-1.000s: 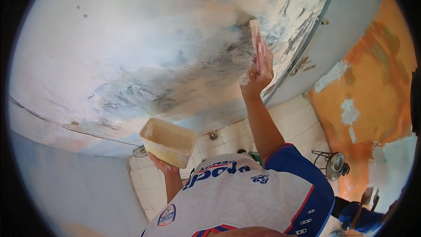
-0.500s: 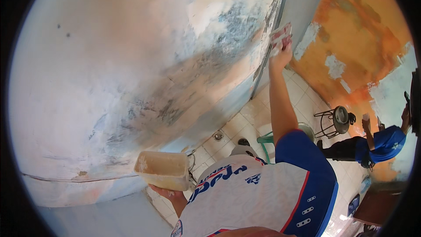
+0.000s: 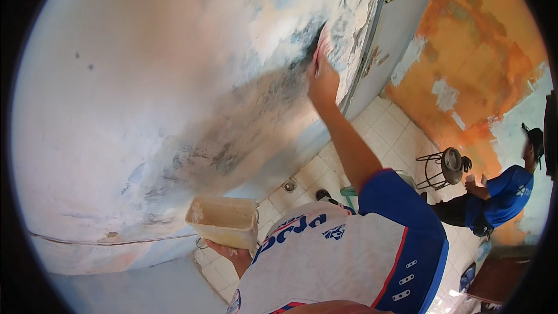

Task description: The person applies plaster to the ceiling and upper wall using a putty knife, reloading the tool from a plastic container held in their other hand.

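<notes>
Big patchy wall (image 3: 145, 81), white skim over blue-grey, fills most of the view; orange wall (image 3: 476, 52) and tiled floor (image 3: 395, 122) to the right. Another person in blue (image 3: 500, 195) crouches far right, well apart. Tan plastic tub (image 3: 224, 221) sits low, near the chest, propped from beneath on the left hand (image 3: 229, 253), fingers curled under its base. Right hand (image 3: 322, 78) is raised, fingers pressed together around a flat scraper blade (image 3: 321, 38) laid on the wall near the door frame (image 3: 372, 40). Best judged: keep blade flat, even pressure, overlapping strokes, tub level.
</notes>
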The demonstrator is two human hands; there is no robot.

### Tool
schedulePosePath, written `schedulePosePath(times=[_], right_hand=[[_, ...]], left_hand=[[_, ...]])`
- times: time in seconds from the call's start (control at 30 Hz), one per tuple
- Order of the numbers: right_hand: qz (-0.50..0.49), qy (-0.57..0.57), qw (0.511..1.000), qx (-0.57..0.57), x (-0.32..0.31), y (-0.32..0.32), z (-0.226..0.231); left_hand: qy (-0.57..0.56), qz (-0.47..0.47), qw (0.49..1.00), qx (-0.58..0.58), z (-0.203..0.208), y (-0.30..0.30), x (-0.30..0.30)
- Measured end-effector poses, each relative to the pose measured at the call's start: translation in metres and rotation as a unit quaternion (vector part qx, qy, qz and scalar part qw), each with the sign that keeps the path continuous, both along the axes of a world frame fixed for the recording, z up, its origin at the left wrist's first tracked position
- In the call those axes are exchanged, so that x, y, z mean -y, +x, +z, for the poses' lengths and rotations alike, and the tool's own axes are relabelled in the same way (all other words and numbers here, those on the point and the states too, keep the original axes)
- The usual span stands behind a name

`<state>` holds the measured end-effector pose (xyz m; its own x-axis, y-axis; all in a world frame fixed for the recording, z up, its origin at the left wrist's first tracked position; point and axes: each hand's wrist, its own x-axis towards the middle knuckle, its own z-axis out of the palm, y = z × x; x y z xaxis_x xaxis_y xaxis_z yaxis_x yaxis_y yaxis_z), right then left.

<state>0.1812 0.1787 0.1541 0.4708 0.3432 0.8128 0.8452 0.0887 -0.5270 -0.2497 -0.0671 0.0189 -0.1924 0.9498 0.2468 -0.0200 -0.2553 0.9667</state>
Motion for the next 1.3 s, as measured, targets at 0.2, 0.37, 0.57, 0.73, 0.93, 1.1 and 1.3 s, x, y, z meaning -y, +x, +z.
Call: schedulePosePath(times=[0.2,0.37,0.57,0.73,0.93,1.1,1.3], right_hand=[[-0.116,0.049,0.988,-0.091,0.049,0.094,0.039],[0.011,-0.132,0.987,-0.09,-0.018,0.2,0.042],[0.132,-0.064,0.987,0.067,0.044,0.026,0.001],[-0.01,-0.013,0.99,-0.14,0.049,0.157,0.055],[0.017,-0.131,0.987,0.087,-0.029,0.166,0.016],[0.182,-0.158,0.968,-0.064,0.059,0.099,0.031],[-0.018,-0.092,0.996,-0.007,0.018,0.226,0.081]], left_hand=[[0.004,0.008,1.0,-0.015,0.011,0.022,-0.007],[0.01,-0.008,0.999,-0.042,0.024,0.054,-0.019],[0.013,0.0,0.996,-0.089,0.027,0.1,-0.012],[-0.072,-0.021,0.994,0.078,0.028,0.122,-0.026],[-0.204,-0.03,0.934,0.291,0.048,0.158,-0.042],[-0.128,-0.084,0.891,0.428,0.023,0.175,-0.041],[-0.227,-0.066,0.898,0.371,0.015,0.186,-0.04]])
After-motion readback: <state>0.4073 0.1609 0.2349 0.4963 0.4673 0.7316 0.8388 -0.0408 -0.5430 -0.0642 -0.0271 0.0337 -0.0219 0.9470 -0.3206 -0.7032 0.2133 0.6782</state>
